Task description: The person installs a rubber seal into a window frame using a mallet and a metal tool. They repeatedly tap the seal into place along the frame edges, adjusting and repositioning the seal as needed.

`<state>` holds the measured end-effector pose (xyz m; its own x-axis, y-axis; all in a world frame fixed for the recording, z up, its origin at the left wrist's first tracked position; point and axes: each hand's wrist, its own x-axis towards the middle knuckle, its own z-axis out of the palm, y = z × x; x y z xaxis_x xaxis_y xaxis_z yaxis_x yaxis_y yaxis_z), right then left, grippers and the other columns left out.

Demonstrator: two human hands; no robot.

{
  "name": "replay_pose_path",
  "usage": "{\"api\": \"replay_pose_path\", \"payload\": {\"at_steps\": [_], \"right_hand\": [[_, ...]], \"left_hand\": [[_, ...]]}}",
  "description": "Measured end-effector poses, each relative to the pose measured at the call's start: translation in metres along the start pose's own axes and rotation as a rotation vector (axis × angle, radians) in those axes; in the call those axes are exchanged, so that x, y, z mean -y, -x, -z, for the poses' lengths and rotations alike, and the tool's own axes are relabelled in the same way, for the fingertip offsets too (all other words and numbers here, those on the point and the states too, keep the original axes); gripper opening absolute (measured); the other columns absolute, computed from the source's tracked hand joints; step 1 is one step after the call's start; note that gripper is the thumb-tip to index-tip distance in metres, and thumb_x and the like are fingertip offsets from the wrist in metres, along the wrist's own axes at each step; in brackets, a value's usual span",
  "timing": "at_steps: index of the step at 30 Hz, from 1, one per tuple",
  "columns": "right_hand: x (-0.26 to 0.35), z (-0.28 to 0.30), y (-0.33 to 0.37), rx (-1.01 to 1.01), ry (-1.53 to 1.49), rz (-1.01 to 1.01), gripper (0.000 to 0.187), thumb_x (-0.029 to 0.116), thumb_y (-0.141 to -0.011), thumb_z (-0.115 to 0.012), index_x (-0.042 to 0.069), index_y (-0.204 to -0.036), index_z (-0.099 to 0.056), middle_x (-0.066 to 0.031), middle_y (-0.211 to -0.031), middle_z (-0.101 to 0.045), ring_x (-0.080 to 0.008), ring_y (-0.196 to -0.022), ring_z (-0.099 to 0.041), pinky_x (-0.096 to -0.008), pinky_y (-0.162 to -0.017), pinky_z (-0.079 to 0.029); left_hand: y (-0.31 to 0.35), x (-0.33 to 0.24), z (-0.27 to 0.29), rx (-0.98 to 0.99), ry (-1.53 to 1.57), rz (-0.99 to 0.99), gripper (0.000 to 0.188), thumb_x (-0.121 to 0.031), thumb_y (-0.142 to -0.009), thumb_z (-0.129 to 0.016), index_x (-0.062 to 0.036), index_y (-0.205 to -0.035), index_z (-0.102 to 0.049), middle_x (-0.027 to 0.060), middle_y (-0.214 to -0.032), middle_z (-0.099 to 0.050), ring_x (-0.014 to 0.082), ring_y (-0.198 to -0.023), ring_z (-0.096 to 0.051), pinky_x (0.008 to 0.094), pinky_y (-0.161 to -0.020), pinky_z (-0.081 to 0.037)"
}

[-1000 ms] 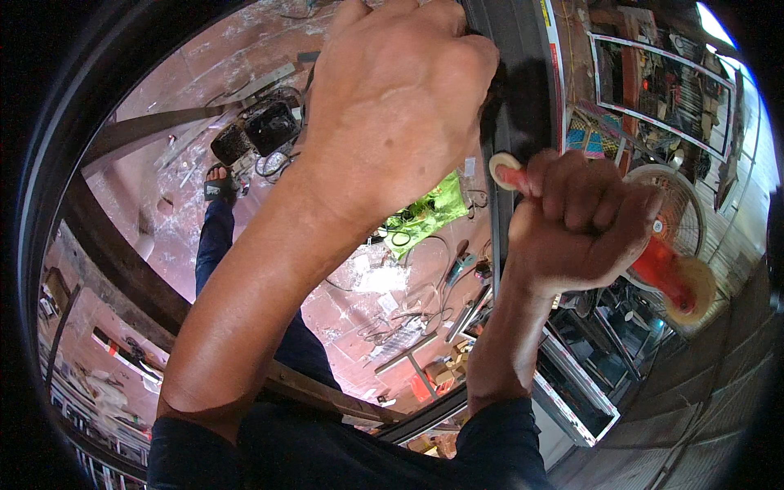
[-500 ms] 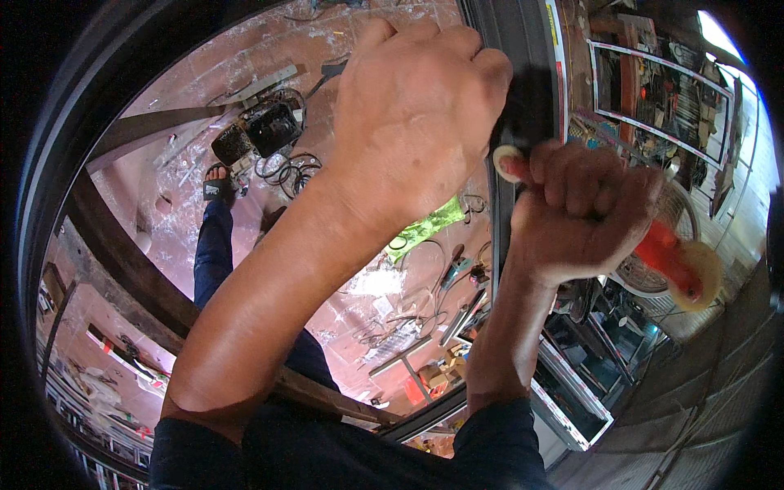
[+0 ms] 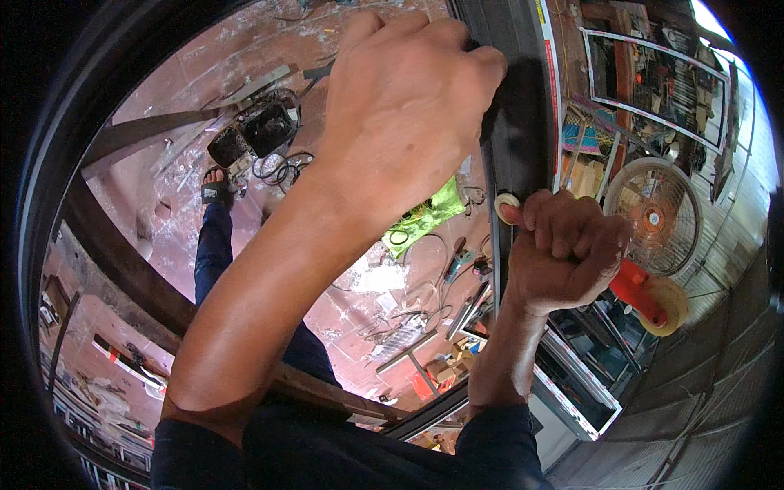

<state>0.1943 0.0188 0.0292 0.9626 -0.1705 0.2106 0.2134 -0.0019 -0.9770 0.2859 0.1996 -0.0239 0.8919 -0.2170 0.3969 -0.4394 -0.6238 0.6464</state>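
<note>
My left hand (image 3: 412,98) is closed, its back toward me and its knuckles beside a wide black frame bar (image 3: 521,122). The curled fingers hide whatever it grips. Lower and to the right, my right hand (image 3: 567,253) is wrapped round a red mallet-like tool (image 3: 633,282). One pale round end of the tool shows beside the black bar; a larger cream round end sticks out on the other side of the fist. The fist covers the tool's middle.
A round fan (image 3: 652,216) stands beyond my right hand. White-edged window frames (image 3: 657,41) lie at the right. Below, the reddish floor holds a green bag (image 3: 441,214), cables, a power tool (image 3: 459,263) and a black open case (image 3: 273,126). Dark curved bars (image 3: 122,265) cross the left.
My right hand has come down and slightly left with the red tool, and more of the fan now shows. My left hand has shifted slightly up and left, still closed.
</note>
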Motion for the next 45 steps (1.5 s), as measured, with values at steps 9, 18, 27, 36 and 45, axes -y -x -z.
{"api": "replay_pose_path", "payload": {"at_steps": [9, 18, 27, 36, 45], "right_hand": [[-0.004, -0.003, -0.008, -0.035, -0.081, 0.054, 0.042, 0.038, -0.110, -0.045, 0.016, -0.075, -0.038, -0.0022, -0.061, -0.039, -0.0148, -0.050, -0.035, -0.0360, -0.052, -0.040], [-0.001, 0.006, 0.002, -0.068, -0.098, 0.025, 0.047, 0.041, -0.110, -0.044, 0.016, -0.072, -0.036, -0.0016, -0.058, -0.036, -0.0147, -0.049, -0.033, -0.0365, -0.051, -0.039], [0.004, 0.013, 0.009, -0.020, -0.010, 0.014, 0.044, 0.037, -0.111, -0.043, 0.017, -0.072, -0.035, -0.0012, -0.059, -0.035, -0.0139, -0.049, -0.034, -0.0359, -0.051, -0.039], [0.004, 0.012, 0.017, -0.108, 0.029, 0.001, 0.045, 0.042, -0.112, -0.041, 0.019, -0.074, -0.035, -0.0004, -0.058, -0.035, -0.0141, -0.049, -0.033, -0.0353, -0.052, -0.037], [0.009, 0.027, 0.033, -0.058, 0.008, 0.033, 0.042, 0.039, -0.109, -0.049, 0.017, -0.075, -0.038, -0.0019, -0.058, -0.037, -0.0140, -0.049, -0.035, -0.0337, -0.049, -0.036]], "left_hand": [[-0.002, 0.001, 0.007, 0.047, 0.033, -0.002, 0.013, -0.013, -0.077, -0.069, -0.0055, -0.087, -0.072, 0.0135, -0.082, -0.064, 0.0327, -0.087, -0.065, 0.0462, -0.077, -0.045], [-0.002, -0.005, 0.002, 0.045, -0.055, 0.005, 0.012, -0.006, -0.076, -0.068, -0.0054, -0.088, -0.072, 0.0139, -0.085, -0.067, 0.0340, -0.088, -0.065, 0.0473, -0.080, -0.047], [-0.003, 0.001, -0.006, 0.018, 0.054, 0.022, 0.015, -0.001, -0.080, -0.065, -0.0042, -0.091, -0.074, 0.0149, -0.088, -0.068, 0.0343, -0.088, -0.064, 0.0467, -0.080, -0.047], [-0.002, -0.002, -0.001, -0.050, 0.054, -0.089, 0.020, 0.007, -0.074, -0.069, 0.0010, -0.092, -0.075, 0.0200, -0.090, -0.072, 0.0376, -0.085, -0.069, 0.0496, -0.075, -0.053], [0.000, 0.000, -0.020, -0.026, 0.208, 0.011, 0.018, 0.010, -0.085, -0.069, 0.0059, -0.101, -0.076, 0.0199, -0.081, -0.075, 0.0281, -0.066, -0.074, 0.0310, -0.059, -0.064]]}}
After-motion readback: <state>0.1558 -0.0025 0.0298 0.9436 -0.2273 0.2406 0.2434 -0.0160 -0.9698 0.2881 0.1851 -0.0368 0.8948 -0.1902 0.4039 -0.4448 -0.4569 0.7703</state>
